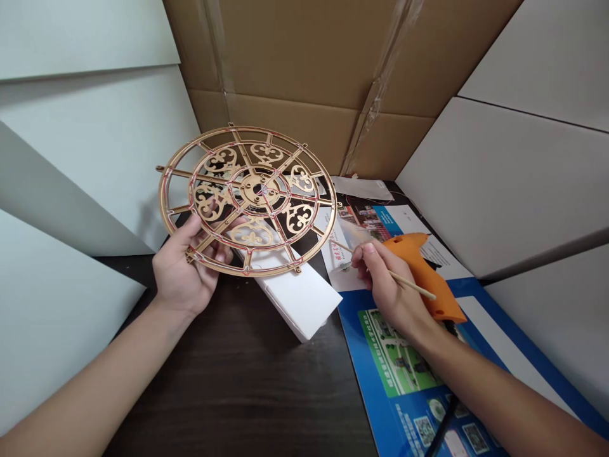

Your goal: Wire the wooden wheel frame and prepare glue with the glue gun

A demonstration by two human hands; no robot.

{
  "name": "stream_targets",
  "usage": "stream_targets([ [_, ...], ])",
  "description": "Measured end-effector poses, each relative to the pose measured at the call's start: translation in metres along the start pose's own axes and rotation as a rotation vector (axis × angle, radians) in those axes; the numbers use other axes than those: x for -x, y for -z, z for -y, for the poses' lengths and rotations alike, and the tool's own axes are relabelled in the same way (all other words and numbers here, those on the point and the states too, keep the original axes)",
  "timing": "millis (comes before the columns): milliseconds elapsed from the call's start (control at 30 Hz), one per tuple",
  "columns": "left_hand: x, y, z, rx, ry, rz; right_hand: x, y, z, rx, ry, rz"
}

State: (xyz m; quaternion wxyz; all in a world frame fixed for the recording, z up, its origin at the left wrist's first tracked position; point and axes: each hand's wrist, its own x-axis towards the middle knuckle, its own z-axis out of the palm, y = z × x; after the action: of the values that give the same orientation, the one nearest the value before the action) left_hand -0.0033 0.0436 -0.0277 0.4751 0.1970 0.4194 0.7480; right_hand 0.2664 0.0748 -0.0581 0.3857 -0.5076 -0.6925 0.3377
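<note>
At left hand [183, 270], gold wheel [254, 188]; right hand [383, 285], stick [412, 284].

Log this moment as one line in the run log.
left grip holds gold openwork wheel | right grip holds thin wooden stick | beside it orange plastic hot glue gun

back: taped brown cardboard sheets [285, 57] | left: pale green-grey panels [85, 133] | right: pale grey panels [533, 178] | furniture: dark wood tabletop [228, 381] | light: soft, even
</note>
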Motion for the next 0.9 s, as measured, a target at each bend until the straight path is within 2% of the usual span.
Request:
stream_targets([
  [400, 0.0009, -0.0037, -0.0017, 0.018, 0.029, -0.064, 0.0011, -0.0009, -0.0017, -0.008, -0.008, 0.015],
  [633, 0.0018, -0.0010, -0.0005, 0.036, 0.015, -0.005, 0.0006, 0.0007, -0.0022, -0.066, -0.041, 0.014],
  [900, 0.0007, -0.0046, -0.0013, 0.056, 0.001, -0.048, 0.0000, -0.0030, -0.0026, -0.261, -0.100, -0.029],
])
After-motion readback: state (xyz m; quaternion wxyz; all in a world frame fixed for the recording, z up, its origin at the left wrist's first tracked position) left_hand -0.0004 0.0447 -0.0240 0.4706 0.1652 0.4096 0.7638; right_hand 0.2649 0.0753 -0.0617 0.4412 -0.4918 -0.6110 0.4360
